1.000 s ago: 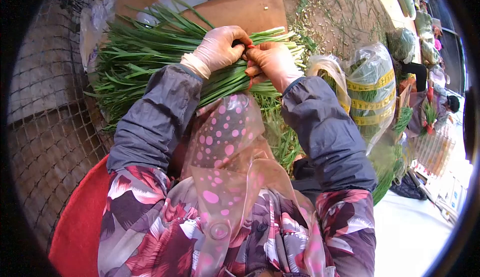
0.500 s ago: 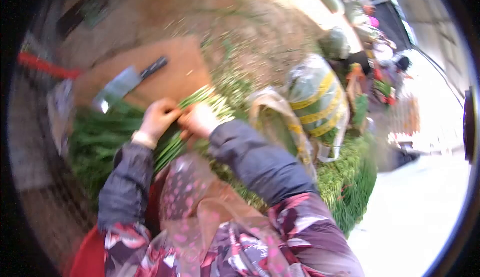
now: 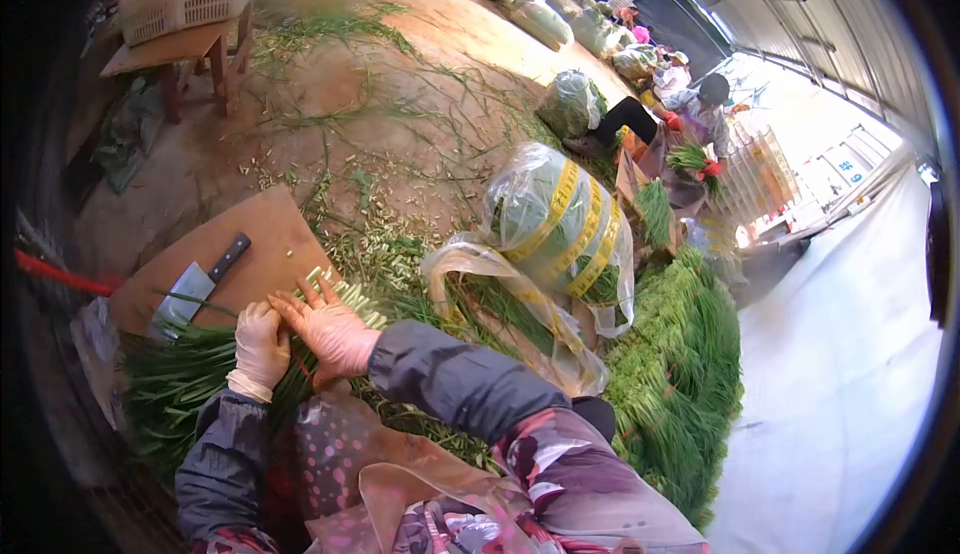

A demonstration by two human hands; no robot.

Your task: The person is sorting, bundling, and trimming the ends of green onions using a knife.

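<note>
A bunch of chives (image 3: pixel 350 297), green with pale cut ends, lies across my lap at the near edge of a brown board (image 3: pixel 265 229). My right hand (image 3: pixel 335 334), in a thin glove, lies over the bunch with its fingers stretched out. Beside it, my gloved left hand (image 3: pixel 262 349) is closed at the bunch, and a thin green strand runs out leftward from it. Exactly what is inside that fist is partly hidden. On the board rests a cleaver (image 3: pixel 190 289) with a black handle. Loose chives (image 3: pixel 180 379) spread below the board, left of my left hand.
A large clear bag with yellow tape (image 3: pixel 560 219) stands ahead to my right. Beyond my right arm lies a long pile of chives (image 3: pixel 690 354). Cut scraps (image 3: pixel 390 204) litter the floor. A co-worker (image 3: pixel 690 124) sits further back, and a wooden stool (image 3: pixel 175 54) stands far left.
The view has tilted up, showing more of the floor and the co-worker. My right hand has gone from closed fingers to stretched ones over the bunch; my left stays closed.
</note>
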